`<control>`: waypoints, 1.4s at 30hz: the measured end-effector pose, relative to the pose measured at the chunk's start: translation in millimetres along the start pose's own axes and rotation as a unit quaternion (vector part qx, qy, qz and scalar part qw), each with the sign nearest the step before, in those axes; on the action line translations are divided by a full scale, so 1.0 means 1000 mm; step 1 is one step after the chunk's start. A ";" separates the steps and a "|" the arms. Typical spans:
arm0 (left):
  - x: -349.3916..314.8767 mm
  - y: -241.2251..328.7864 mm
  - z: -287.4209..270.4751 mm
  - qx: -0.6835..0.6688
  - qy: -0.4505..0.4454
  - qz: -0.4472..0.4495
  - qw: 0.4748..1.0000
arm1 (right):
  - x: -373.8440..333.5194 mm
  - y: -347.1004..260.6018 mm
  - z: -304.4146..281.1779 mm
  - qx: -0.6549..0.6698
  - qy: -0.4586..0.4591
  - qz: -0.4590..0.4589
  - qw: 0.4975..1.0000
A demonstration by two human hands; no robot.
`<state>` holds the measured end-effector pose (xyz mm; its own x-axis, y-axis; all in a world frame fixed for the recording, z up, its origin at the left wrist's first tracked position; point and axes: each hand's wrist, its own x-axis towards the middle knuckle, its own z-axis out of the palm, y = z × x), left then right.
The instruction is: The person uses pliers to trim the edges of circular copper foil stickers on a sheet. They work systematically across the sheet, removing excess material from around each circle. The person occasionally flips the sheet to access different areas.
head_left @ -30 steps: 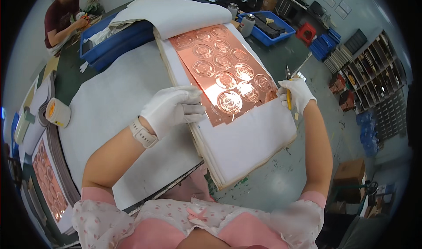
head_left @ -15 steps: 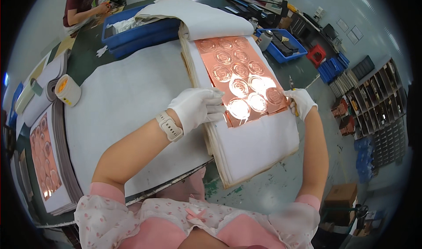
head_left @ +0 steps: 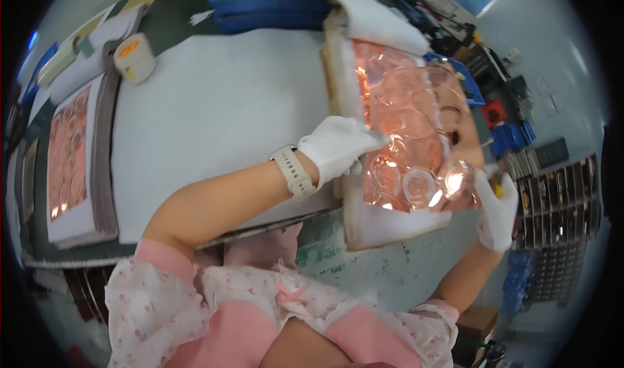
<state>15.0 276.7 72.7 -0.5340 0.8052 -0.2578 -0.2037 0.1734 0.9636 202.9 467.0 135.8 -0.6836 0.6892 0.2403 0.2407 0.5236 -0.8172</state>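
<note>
A shiny copper-coloured sheet (head_left: 416,108) with embossed round patterns is lifted and bowed above a stack of white paper sheets (head_left: 416,224). My left hand (head_left: 339,148), in a white glove, pinches its left edge. At the sheet's lower right corner is my gloved right hand (head_left: 497,212), closed, with a thin tool that has a yellow part (head_left: 498,190) in it. Motion blur hides the kind of tool. More copper-coloured sheet (head_left: 383,54) shows beneath the lifted one, at the far end of the stack. There a white top sheet (head_left: 370,11) is folded back.
Another paper stack with a copper sheet (head_left: 68,153) lies at the left. Beside it stand a white tub with orange contents (head_left: 134,57) and rolled material (head_left: 88,79). Blue trays (head_left: 270,14) sit at the back. The table's front edge (head_left: 279,222) runs before me; shelves (head_left: 556,199) are at right.
The copper sheet, flat on the stack before, is now raised and bent. My left hand has gone from fingers spread beside it to pinching its edge. The view has shifted too.
</note>
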 end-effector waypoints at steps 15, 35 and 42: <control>-0.287 -0.167 -0.152 0.116 0.532 -0.100 0.833 | -0.208 0.007 0.256 0.131 -0.325 0.134 0.927; -0.220 -0.242 -0.056 -0.274 0.163 -0.177 0.931 | -0.230 0.049 0.237 -0.053 -0.536 0.139 0.831; -0.224 -0.247 -0.055 -0.281 0.150 -0.181 0.930 | -0.214 0.036 0.245 -0.037 -0.589 0.147 0.794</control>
<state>139.7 22.7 -111.1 -0.5339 0.5432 -0.6480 -0.7671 0.0113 0.6415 189.3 215.5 -72.9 -0.7498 -0.1371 -0.6473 0.5188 0.4853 -0.7038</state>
